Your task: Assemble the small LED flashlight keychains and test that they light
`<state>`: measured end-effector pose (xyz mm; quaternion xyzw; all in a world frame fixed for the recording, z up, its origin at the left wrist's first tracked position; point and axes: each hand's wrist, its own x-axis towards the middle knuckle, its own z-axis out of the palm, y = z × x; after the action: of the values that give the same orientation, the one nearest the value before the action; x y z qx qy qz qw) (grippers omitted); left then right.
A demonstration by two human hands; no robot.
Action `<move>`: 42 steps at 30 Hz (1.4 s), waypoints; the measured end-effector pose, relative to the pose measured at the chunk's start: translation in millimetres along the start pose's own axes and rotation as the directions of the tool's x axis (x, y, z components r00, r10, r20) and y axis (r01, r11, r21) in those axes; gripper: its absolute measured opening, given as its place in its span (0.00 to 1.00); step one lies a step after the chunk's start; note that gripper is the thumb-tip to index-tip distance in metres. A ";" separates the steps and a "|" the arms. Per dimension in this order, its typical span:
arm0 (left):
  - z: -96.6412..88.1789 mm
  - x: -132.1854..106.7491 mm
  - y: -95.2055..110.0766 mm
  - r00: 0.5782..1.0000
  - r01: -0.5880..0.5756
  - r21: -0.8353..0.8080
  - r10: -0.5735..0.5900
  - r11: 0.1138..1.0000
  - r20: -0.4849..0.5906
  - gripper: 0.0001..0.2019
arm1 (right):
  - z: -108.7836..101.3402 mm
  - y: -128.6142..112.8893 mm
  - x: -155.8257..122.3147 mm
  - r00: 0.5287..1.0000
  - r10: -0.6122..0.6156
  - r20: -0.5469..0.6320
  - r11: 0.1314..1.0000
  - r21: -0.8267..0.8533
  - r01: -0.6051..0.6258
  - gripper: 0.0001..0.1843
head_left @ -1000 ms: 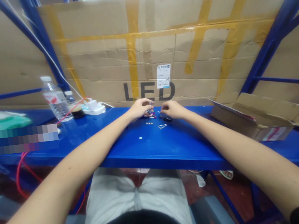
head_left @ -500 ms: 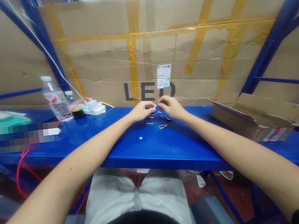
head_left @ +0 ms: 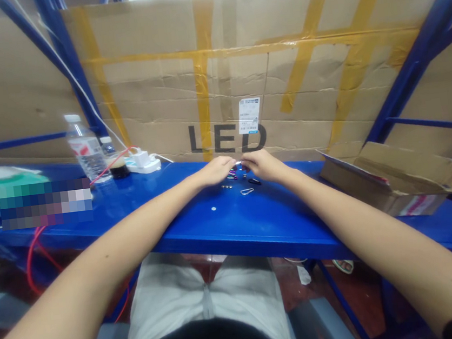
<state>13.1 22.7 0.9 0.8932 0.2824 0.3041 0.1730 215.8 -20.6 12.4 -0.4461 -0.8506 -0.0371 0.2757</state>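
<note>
Both my arms reach forward over the blue table [head_left: 257,226]. My left hand [head_left: 214,169] and my right hand [head_left: 261,164] meet fingertip to fingertip at the far side, both pinched on a tiny metal piece that is too small to name. Just below them lie small loose parts: a silver carabiner clip [head_left: 247,191], a black clip [head_left: 254,181], two small rings [head_left: 227,186] and some purple pieces [head_left: 232,177]. A single small white disc [head_left: 213,209] lies nearer to me.
A taped cardboard sheet marked LED [head_left: 226,137] stands behind the table. At the left are a water bottle [head_left: 84,150], a small dark bottle [head_left: 114,161], a white power strip [head_left: 142,161] and a red cable [head_left: 31,251]. An open cardboard box [head_left: 398,177] sits at the right.
My hands rose off the scattered parts and came together, fingertips now touching over a small piece. The view shifted slightly.
</note>
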 end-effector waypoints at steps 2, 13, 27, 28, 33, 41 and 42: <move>-1.0 0.8 2.0 0.999 0.034 0.019 -0.035 0.999 0.021 0.17 | -0.4 0.7 -0.4 1.000 -0.029 0.006 0.999 -0.028 0.029 0.13; 2.7 -2.5 4.4 1.000 0.010 0.138 -0.008 0.990 -0.017 0.11 | 0.2 -0.3 -2.6 0.999 -0.030 0.044 0.995 0.097 0.026 0.14; 4.1 -9.9 14.0 0.979 -0.185 0.118 0.193 0.976 -0.060 0.07 | -3.5 0.7 -6.5 0.943 0.184 0.278 0.732 0.602 -0.320 0.12; 4.0 -10.0 15.3 0.977 -0.196 0.111 0.204 0.974 -0.066 0.07 | -4.3 0.4 -6.9 0.942 0.187 0.280 0.706 0.628 -0.327 0.11; 3.9 -10.1 19.9 0.964 -0.239 0.103 0.248 0.966 -0.094 0.06 | -6.5 -1.0 -7.5 0.936 0.191 0.296 0.595 0.723 -0.350 0.09; 3.6 -11.7 23.3 0.951 -0.285 0.159 0.300 0.945 -0.076 0.07 | -5.5 -0.4 -7.0 0.900 0.194 0.390 0.413 0.800 -0.436 0.06; 3.4 -11.9 23.8 0.947 -0.295 0.171 0.311 0.940 -0.075 0.07 | -5.8 -0.6 -7.0 0.899 0.185 0.398 0.389 0.810 -0.439 0.06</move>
<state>17.0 -3.6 4.4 0.9205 0.1728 0.3484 0.0383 221.1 -28.0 13.9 -0.3899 -0.6698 0.5180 0.3620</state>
